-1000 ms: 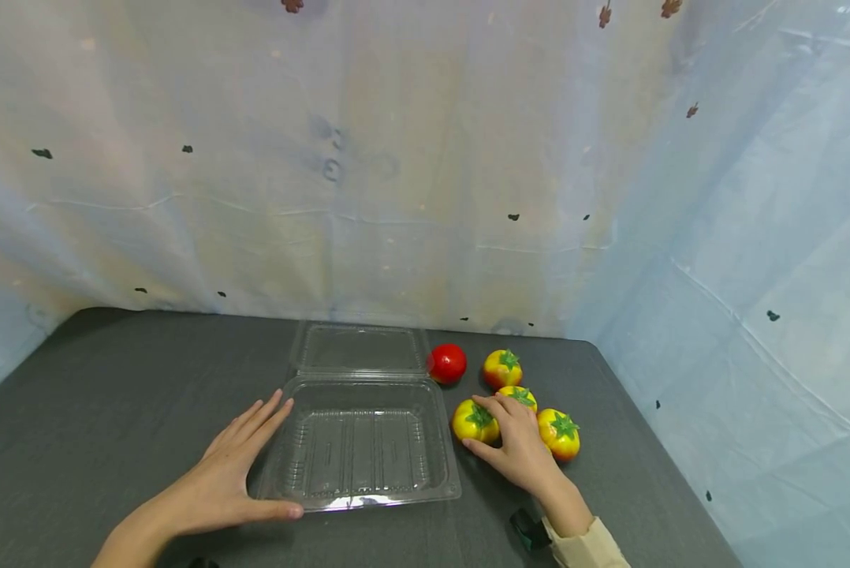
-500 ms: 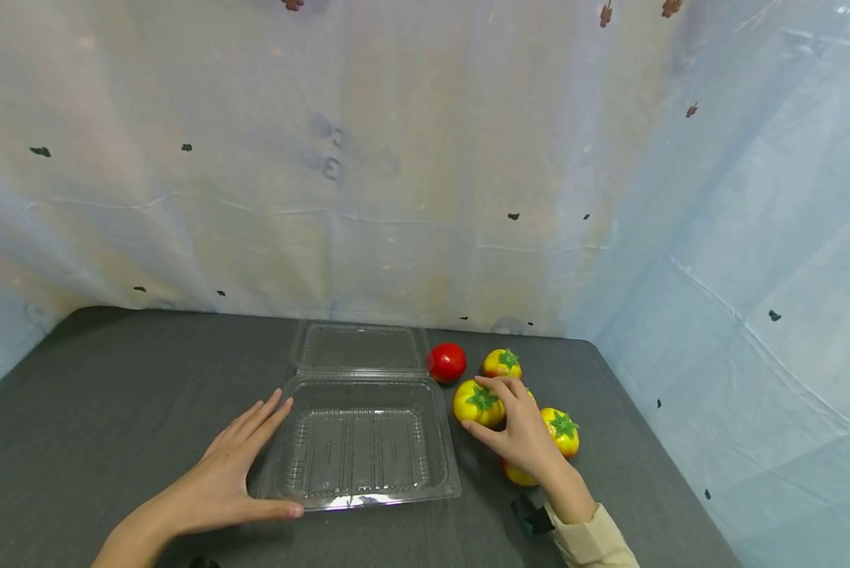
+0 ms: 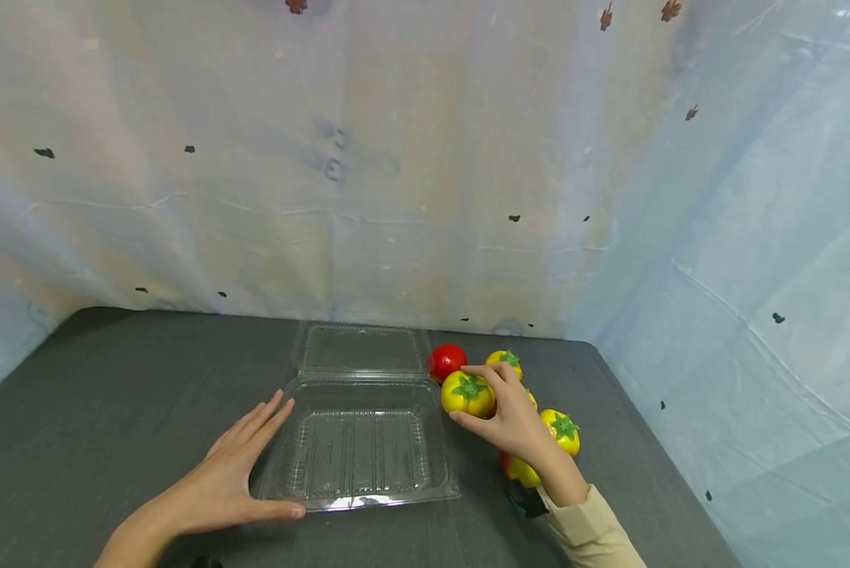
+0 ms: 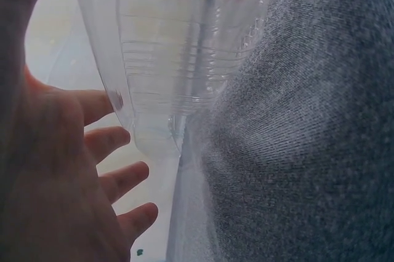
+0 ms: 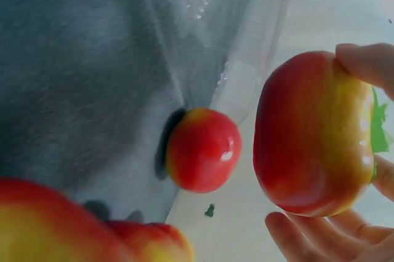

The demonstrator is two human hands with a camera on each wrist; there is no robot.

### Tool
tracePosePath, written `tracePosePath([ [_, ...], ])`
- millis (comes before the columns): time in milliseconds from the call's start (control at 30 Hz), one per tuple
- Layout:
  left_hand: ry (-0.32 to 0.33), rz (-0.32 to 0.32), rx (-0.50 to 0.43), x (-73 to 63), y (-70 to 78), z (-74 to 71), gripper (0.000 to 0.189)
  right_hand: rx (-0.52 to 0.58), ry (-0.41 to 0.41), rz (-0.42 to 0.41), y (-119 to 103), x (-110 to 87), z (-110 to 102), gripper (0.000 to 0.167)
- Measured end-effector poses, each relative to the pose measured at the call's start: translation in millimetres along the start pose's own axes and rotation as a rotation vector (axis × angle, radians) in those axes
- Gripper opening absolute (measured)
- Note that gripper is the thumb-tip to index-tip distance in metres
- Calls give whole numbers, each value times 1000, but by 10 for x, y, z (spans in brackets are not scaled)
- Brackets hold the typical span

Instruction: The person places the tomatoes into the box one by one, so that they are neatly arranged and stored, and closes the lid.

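In the head view, my right hand (image 3: 516, 426) grips a yellow-and-red persimmon (image 3: 467, 394) with a green calyx, between thumb and fingers. The right wrist view shows this persimmon (image 5: 311, 139) raised, its red underside exposed. It hangs just off the right rim of a clear plastic clamshell box (image 3: 357, 450), whose lid (image 3: 361, 349) lies folded back. My left hand (image 3: 226, 473) is spread along the box's left side, thumb by the front corner. In the left wrist view, fingertips (image 4: 114, 142) touch or nearly touch the box edge.
A red fruit (image 3: 447, 362) sits by the lid. Several more persimmons lie around my right hand: one behind (image 3: 505, 361), one at right (image 3: 564, 434), one under the wrist (image 3: 523, 472), another mostly hidden. A grey cloth (image 3: 148, 379) covers the table; curtains hang behind.
My right hand has lifted the persimmon from the group and carried it slightly back, then left toward the box. The persimmon under my wrist has come into view. My left hand stays put.
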State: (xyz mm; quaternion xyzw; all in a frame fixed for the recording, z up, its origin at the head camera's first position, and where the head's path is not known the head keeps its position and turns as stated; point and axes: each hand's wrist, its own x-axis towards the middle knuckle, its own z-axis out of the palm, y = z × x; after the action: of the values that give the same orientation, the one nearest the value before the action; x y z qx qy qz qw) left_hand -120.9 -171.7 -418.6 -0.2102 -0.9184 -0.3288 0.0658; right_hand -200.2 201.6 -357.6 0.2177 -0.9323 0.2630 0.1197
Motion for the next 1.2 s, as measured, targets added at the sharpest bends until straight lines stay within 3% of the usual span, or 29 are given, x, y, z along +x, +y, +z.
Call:
tracePosePath([
  [500,-8,-7,-11,17,33,21,120,70,-136,-89,-271,259,5,62],
  [1200,-8,-1,-17,67,78,43,119,129,-242,-238,-432,481,215,64],
])
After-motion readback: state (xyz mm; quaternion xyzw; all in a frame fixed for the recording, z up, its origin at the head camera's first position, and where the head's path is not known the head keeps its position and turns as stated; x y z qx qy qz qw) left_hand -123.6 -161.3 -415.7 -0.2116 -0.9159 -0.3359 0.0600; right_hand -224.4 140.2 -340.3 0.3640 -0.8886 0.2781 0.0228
